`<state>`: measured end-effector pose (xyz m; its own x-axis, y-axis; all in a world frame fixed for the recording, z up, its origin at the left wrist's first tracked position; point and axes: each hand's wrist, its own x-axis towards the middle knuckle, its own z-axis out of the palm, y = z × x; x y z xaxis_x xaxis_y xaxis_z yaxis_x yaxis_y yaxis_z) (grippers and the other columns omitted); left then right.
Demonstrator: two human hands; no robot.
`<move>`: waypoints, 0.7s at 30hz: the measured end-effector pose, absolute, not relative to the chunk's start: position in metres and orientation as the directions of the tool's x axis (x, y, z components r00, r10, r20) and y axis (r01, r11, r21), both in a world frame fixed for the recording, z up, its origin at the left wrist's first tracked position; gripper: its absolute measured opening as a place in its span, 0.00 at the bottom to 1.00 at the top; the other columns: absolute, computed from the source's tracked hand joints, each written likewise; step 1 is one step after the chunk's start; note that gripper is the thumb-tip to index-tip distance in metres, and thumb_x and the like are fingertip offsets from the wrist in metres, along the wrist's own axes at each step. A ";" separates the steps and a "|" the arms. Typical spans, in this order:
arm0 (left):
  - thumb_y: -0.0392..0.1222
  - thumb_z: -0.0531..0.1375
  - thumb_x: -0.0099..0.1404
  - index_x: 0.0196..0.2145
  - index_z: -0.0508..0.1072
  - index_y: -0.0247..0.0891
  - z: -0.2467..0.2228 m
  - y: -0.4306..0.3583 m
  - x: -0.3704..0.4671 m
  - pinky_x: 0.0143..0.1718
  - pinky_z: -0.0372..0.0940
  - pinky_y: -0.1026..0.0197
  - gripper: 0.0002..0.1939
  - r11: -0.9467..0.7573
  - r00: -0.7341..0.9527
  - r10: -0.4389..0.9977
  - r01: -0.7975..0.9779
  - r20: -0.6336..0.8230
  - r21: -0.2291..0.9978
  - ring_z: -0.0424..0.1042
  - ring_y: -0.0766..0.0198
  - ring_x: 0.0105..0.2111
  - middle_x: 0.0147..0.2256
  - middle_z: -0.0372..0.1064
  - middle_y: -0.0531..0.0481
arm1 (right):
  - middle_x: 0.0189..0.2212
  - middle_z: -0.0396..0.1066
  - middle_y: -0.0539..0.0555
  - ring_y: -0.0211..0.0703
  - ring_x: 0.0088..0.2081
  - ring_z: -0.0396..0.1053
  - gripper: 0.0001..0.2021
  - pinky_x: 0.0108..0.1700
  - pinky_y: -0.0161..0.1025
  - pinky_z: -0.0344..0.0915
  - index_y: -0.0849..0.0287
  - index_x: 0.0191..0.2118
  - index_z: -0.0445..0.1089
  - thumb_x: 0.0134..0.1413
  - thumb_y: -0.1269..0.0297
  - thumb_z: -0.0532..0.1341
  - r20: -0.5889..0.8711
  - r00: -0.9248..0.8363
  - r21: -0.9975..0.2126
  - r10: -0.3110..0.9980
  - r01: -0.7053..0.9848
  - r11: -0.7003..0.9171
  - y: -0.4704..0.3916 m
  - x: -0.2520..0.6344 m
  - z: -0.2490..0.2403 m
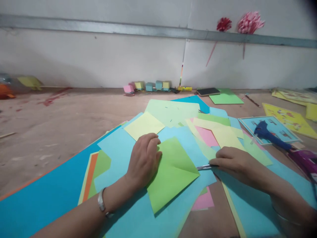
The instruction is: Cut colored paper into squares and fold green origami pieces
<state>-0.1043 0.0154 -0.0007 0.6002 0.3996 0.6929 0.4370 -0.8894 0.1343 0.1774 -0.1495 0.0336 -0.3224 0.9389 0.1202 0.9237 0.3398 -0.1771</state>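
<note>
A square of bright green paper (170, 172) with a crease across it lies in front of me, above light blue sheets (119, 165). My left hand (144, 159) is at its left edge, fingers curled and thumb over the paper. In my right hand (232, 164) is a pair of scissors (204, 167); the metal blades point left and meet the square's right corner. The scissors' handles are hidden in the fist. Just beyond my left hand lies a pale yellow square (145, 125).
Scattered coloured sheets and offcuts (229, 132) cover the middle. On the right are a glue gun (272, 135), printed cards (291, 119) and a pencil (252, 100). Small paper cubes (150, 86), a glue stick (185, 89) and a phone (208, 92) line the wall.
</note>
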 end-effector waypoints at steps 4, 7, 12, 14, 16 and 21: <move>0.30 0.51 0.70 0.37 0.69 0.36 0.001 0.005 -0.102 0.38 0.68 0.57 0.09 -0.980 0.769 0.196 0.143 0.608 0.136 0.71 0.59 0.36 0.38 0.73 0.43 | 0.29 0.69 0.54 0.41 0.30 0.64 0.16 0.31 0.37 0.53 0.51 0.46 0.76 0.68 0.65 0.50 0.108 -0.372 -0.156 0.922 0.910 0.385 -0.150 0.179 0.029; 0.48 0.51 0.73 0.43 0.73 0.36 -0.002 0.001 -0.102 0.42 0.70 0.53 0.16 -0.958 0.899 0.168 0.052 0.405 0.282 0.73 0.55 0.42 0.45 0.74 0.40 | 0.28 0.67 0.53 0.41 0.30 0.62 0.17 0.31 0.38 0.52 0.48 0.47 0.76 0.69 0.61 0.49 0.066 -0.322 -0.226 0.945 0.917 0.328 -0.150 0.179 0.028; 0.66 0.52 0.65 0.62 0.65 0.47 -0.007 -0.002 -0.105 0.56 0.60 0.36 0.34 -0.958 0.963 0.179 0.124 0.203 0.258 0.56 0.36 0.63 0.65 0.54 0.35 | 0.25 0.63 0.51 0.40 0.28 0.59 0.21 0.30 0.38 0.53 0.55 0.32 0.73 0.67 0.51 0.49 -0.058 -0.147 -0.376 0.987 0.919 0.115 -0.145 0.175 0.033; 0.58 0.54 0.69 0.63 0.63 0.55 -0.008 -0.004 -0.108 0.60 0.56 0.37 0.26 -0.957 0.970 0.173 0.126 0.168 0.262 0.52 0.40 0.65 0.68 0.49 0.43 | 0.23 0.61 0.49 0.38 0.25 0.58 0.22 0.28 0.37 0.54 0.57 0.25 0.65 0.64 0.46 0.53 -0.153 -0.012 -0.442 0.988 0.895 -0.057 -0.142 0.172 0.034; 0.48 0.54 0.71 0.62 0.63 0.56 -0.007 -0.006 -0.109 0.62 0.53 0.38 0.23 -0.948 0.968 0.194 0.143 0.159 0.286 0.49 0.43 0.67 0.69 0.47 0.47 | 0.23 0.60 0.48 0.37 0.24 0.57 0.23 0.27 0.36 0.54 0.57 0.24 0.60 0.62 0.44 0.55 -0.205 0.059 -0.466 0.977 0.872 -0.150 -0.140 0.170 0.035; 0.45 0.53 0.72 0.57 0.69 0.50 -0.004 -0.010 -0.105 0.62 0.50 0.33 0.18 -0.928 0.963 0.234 0.179 0.136 0.326 0.45 0.42 0.68 0.66 0.52 0.42 | 0.25 0.63 0.50 0.39 0.26 0.60 0.23 0.29 0.37 0.57 0.57 0.28 0.66 0.65 0.44 0.50 -0.140 -0.038 -0.490 0.989 0.871 -0.035 -0.140 0.166 0.036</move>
<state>-0.1053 -0.0097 -0.0042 0.9627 0.2338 0.1362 0.1792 -0.9281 0.3264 0.1659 -0.1404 0.0356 -0.0384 0.9894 -0.1397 0.8711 -0.0354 -0.4898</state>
